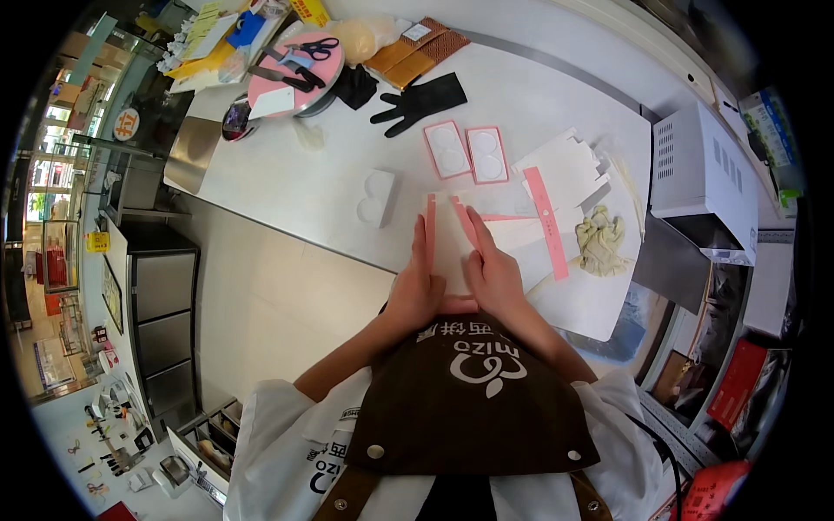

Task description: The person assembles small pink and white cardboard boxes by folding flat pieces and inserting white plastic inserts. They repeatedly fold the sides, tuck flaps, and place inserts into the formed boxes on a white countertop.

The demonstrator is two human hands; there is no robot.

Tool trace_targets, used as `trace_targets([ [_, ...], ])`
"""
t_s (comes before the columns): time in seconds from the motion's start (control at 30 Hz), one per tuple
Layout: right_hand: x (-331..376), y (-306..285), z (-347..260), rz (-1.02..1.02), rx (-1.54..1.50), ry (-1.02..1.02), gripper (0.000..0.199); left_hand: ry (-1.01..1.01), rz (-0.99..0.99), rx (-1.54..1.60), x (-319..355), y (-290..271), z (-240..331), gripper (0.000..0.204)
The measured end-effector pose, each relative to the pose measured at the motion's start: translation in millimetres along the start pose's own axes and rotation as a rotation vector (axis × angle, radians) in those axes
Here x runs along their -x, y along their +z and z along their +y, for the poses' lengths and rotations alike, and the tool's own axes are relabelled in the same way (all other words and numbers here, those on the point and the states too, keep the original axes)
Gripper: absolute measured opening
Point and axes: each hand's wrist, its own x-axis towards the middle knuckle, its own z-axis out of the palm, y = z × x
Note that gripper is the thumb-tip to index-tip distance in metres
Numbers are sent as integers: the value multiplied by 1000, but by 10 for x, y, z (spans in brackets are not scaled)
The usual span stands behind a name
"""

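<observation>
A flat white cardboard box blank with pink edges (452, 243) lies at the near edge of the white counter (287, 187). My left hand (415, 291) presses on its left side, fingers stretched along a pink flap. My right hand (493, 276) lies flat on its right side, fingers pointing away from me. Both thumbs meet at the blank's near edge. More white and pink blanks (556, 187) lie just to the right.
Two pink-rimmed trays (467, 152) and a white moulded insert (379, 198) lie beyond the hands. A black glove (421, 102), scissors on a pink round lid (295, 65), crumpled cream gloves (601, 239) and a white microwave (705, 178) are around. Steel drawers (161, 330) stand lower left.
</observation>
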Motion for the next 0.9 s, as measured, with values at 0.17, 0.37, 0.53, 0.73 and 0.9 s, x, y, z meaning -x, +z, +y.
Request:
trace_targets([
  [0.17, 126, -114, 92, -8, 98, -14, 64, -16, 115, 132, -107, 148, 76, 63],
  [0.37, -24, -82, -8, 124, -5, -13, 51, 30, 158, 182, -340, 73, -33, 55],
  [0.53, -113, -67, 127, 212, 194, -172, 45, 58, 136, 176, -336, 35, 123, 51],
  [0.73, -155, -48, 157, 239, 272, -281, 44, 71, 164, -19, -330, -3, 192, 40],
  [0.9, -150, -71, 146, 225, 265, -341, 43, 47, 209, 6, -377, 9, 105, 32],
])
